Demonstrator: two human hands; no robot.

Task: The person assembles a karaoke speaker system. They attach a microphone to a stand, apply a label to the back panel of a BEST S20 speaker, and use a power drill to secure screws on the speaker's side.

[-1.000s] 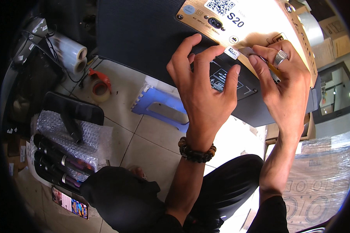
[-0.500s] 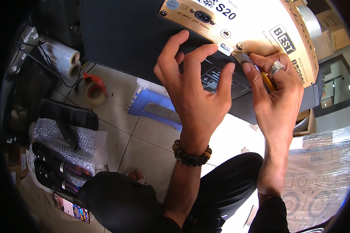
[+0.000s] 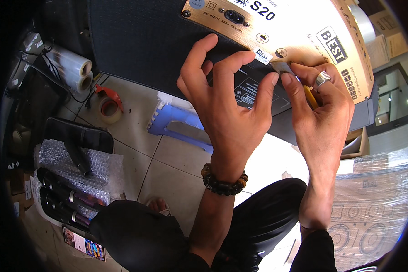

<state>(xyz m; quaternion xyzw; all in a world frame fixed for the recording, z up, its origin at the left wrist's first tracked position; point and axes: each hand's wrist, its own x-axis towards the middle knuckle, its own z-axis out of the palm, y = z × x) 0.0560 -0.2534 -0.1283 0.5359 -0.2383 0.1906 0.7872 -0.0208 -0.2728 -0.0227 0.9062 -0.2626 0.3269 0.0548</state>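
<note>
A black speaker box [image 3: 136, 50] with a gold back panel [image 3: 299, 29] leans in front of me. A small white label sticker [image 3: 263, 55] sits over the panel's lower edge. My left hand [image 3: 235, 104] has its fingers spread, the index fingertip at the sticker's left side and the middle fingertip on the panel edge. Held in my right hand [image 3: 322, 109] is a yellow utility knife [image 3: 311, 97], its blade tip beside the sticker's right end. Part of the knife's handle is hidden by my fingers.
On the tiled floor stand a blue plastic stool [image 3: 167, 120] and a red tape dispenser [image 3: 109, 105]. Clear film rolls [image 3: 72, 63], bubble wrap [image 3: 99, 163] and microphones [image 3: 72, 195] lie at left. A plastic-wrapped carton [image 3: 371, 204] is at right.
The speaker panel has turned very slightly in view, and my left hand has shifted a little with it. The knife blade stays by the sticker's right end.
</note>
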